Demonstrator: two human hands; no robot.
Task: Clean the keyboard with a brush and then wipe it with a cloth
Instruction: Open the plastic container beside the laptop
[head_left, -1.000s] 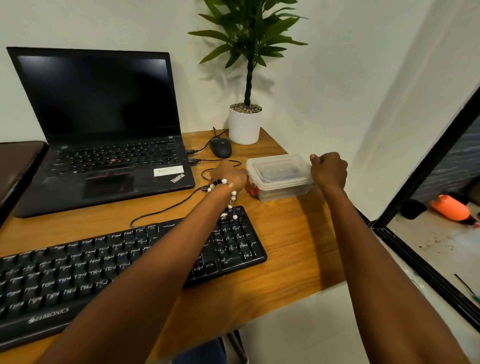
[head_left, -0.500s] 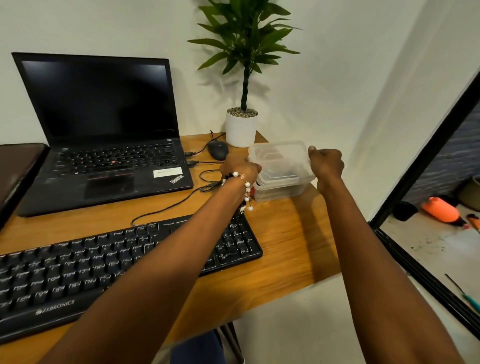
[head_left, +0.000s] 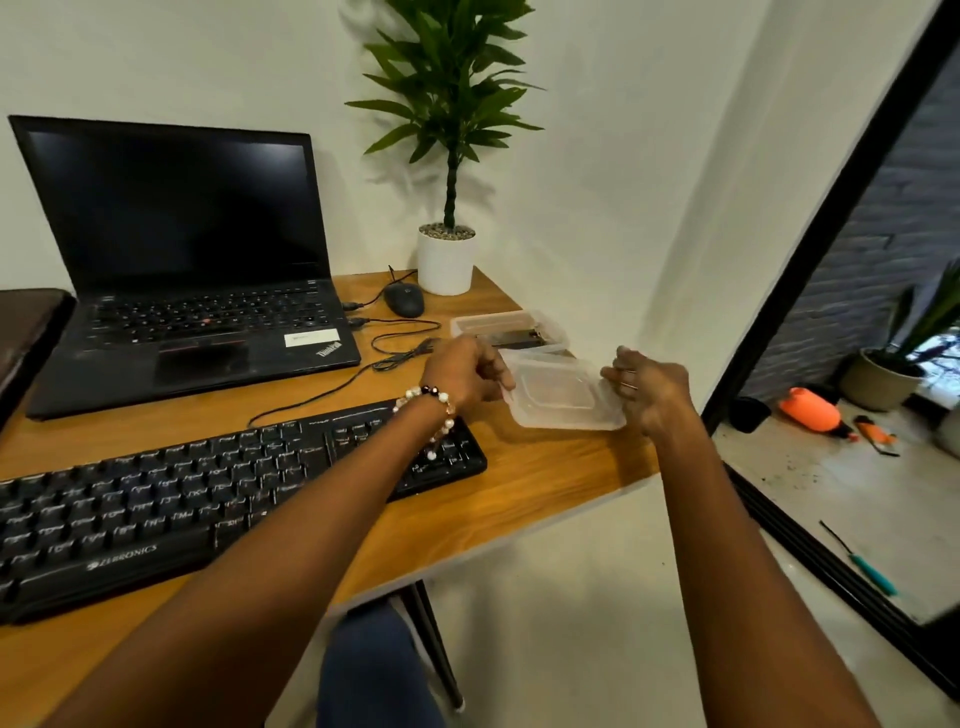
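A person seated at a wooden desk (head_left: 519, 483) holds a clear plastic lid (head_left: 563, 397) between both hands, just above the desk's right end. The left hand (head_left: 462, 374), a beaded bracelet (head_left: 434, 410) at its wrist, pinches the lid's left edge with curled fingers; the right hand (head_left: 649, 389) grips the opposite edge, fingers bent round it. The lid is tilted slightly and lies clear of its tub (head_left: 511, 330), which stands open on the desk just behind the hands, dark contents inside too blurred to make out.

The keyboard (head_left: 208, 493), black and full-sized, lies along the desk's near edge to the left of the lid. Its right end sits directly under the left wrist, the bracelet hanging over the number keys, while the left hand itself is past the keyboard's far right corner. The right hand is well apart from the keyboard, beyond the lid.

Behind the keyboard an open laptop (head_left: 192, 270) with a dark screen faces the person. A mouse (head_left: 404, 300) and its cable (head_left: 363, 364) lie between laptop and tub, and a potted plant (head_left: 447, 208) stands in the corner against the wall.
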